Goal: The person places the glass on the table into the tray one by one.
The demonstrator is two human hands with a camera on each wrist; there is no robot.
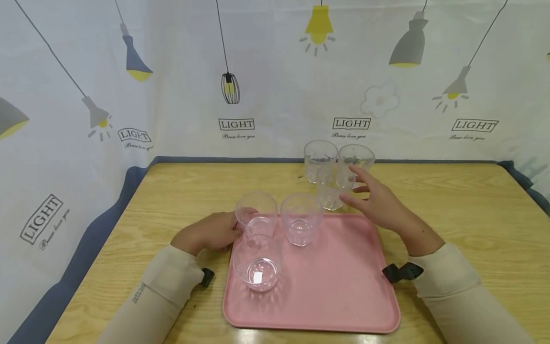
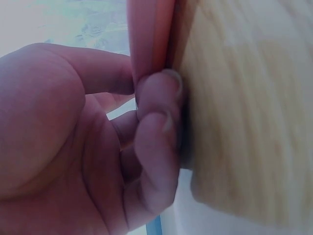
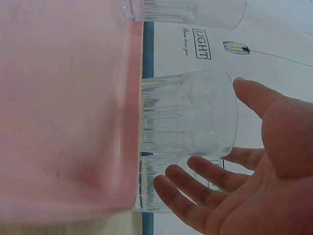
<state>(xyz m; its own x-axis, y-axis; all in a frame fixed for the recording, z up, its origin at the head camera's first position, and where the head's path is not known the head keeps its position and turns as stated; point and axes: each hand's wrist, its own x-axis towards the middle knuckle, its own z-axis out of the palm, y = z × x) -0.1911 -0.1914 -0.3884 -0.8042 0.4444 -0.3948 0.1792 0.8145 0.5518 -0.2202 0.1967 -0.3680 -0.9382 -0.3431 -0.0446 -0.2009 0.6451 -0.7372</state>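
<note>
My left hand (image 1: 215, 231) pinches the far left part of a pink tray (image 1: 331, 286); in the left wrist view the thumb lies over the rim, with fingers curled underneath. Three clear plastic cups stand upright on the tray: a front cup (image 1: 259, 267), a back left cup (image 1: 258, 210) and a back right cup (image 1: 301, 220). Beyond the tray's far edge my right hand (image 1: 382, 203) is around the side of another clear cup (image 3: 190, 115), thumb and fingers spread. The right wrist view shows its thumb tip close to the rim; whether it touches is hard to tell.
Behind that cup, a left rear cup (image 1: 320, 157) and a right rear cup (image 1: 357, 155) stand on the wooden table (image 1: 464, 215) near its far edge. A white printed cloth (image 1: 275, 71) hangs behind and along the sides.
</note>
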